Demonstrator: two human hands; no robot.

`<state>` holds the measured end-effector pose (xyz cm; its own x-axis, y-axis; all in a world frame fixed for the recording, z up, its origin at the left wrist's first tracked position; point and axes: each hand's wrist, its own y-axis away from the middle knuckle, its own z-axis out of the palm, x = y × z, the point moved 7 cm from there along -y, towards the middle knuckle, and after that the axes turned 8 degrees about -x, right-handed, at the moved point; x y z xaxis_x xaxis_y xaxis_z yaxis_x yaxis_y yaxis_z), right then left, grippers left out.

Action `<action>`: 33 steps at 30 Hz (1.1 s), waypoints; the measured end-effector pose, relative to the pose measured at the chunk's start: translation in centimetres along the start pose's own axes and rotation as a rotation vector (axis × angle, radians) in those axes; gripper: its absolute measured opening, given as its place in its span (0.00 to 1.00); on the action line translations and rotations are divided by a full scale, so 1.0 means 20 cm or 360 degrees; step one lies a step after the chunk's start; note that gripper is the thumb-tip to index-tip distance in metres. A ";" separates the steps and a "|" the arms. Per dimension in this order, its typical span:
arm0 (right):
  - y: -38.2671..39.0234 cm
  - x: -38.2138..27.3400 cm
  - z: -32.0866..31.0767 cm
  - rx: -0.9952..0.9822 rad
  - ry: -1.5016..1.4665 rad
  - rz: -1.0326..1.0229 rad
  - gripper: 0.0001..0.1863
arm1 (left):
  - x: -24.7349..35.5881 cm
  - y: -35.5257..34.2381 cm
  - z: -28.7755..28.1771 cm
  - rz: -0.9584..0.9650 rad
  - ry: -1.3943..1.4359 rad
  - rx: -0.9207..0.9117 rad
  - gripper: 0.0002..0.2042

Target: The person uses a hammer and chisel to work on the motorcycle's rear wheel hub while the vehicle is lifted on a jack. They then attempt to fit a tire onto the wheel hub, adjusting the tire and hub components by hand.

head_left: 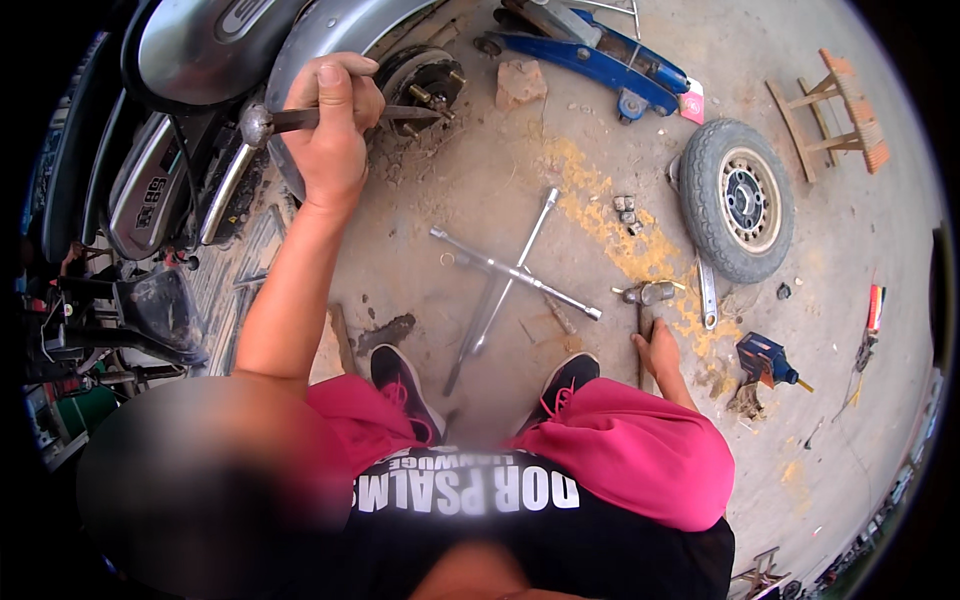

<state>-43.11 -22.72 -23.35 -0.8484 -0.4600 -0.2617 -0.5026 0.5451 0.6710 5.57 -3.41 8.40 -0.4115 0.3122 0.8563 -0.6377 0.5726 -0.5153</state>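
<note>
My left hand (335, 135) is closed in a fist around a flat dark metal bar (296, 120), a pry bar or chisel by its look. Its narrow end reaches to the wheel hub (432, 95), which has bare studs and stands beside the grey fender (330, 35). A ball-ended chrome lever (228, 190) shows at the bar's other end; whether they touch I cannot tell. Down on the right, my right hand (660, 355) is wrapped round the handle of a hammer (652, 293), its head pointing away from me. Part of the handle is hidden behind the fingers.
A four-way lug wrench (515, 268) lies between my feet and the hub. To the right are several nuts (627, 212), a removed wheel (742, 200), a spanner (708, 295) and a blue bottle (765, 358). Farther off stand a blue floor jack (590, 60), a brick (520, 83) and a wooden stool (835, 110).
</note>
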 end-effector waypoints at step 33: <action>0.98 -1.78 -1.25 0.0011 -0.1082 -0.1321 0.24 | 0.04 0.13 0.32 0.0457 -0.0758 -0.0247 0.11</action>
<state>-18.63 -13.29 16.41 -0.1542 -0.2029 -0.9670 -0.9637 0.2466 0.1020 -0.62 -6.51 7.59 -0.8247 0.1163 0.5534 -0.3690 0.6310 -0.6824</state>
